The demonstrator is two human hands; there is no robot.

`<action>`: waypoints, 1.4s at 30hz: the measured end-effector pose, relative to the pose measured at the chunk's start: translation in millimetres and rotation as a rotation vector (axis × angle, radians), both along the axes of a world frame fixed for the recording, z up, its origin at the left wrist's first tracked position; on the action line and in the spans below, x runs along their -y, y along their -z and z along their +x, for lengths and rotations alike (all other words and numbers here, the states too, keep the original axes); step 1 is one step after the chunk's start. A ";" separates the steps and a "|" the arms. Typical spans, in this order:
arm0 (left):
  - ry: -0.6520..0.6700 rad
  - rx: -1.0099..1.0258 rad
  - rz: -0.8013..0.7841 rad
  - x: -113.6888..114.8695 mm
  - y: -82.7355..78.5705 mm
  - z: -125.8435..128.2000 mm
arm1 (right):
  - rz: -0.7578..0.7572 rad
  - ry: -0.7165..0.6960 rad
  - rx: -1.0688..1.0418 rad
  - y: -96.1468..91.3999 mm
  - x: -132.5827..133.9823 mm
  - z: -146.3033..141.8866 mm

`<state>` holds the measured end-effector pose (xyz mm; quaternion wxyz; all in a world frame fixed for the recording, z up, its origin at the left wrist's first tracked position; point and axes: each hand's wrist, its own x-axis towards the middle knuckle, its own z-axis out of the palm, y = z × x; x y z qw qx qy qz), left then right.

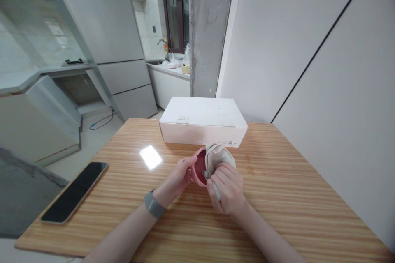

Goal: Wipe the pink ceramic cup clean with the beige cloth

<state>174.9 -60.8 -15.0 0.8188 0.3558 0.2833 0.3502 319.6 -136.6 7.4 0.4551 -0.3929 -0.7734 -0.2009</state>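
1. Fingers of the left hand (179,176) curl around a pink cup (200,167), thumb at its rim.
2. The right hand (227,189) grips a bunched beige cloth (217,158) at the cup's mouth.
3. I see the cup tipped between both hands, mouth facing rightward; left is nearer.

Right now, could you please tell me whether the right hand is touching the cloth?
Touching; the head view shows the right hand gripping the bunched cloth.

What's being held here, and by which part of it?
The left grip holds the pink cup by its left side, near the rim; the right grip holds the pale cloth bunched by its lower part.
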 end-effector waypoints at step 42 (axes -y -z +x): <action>-0.002 -0.145 0.149 -2.9 -3.0 -7.1 | -0.062 -0.144 0.012 2.3 -4.3 15.1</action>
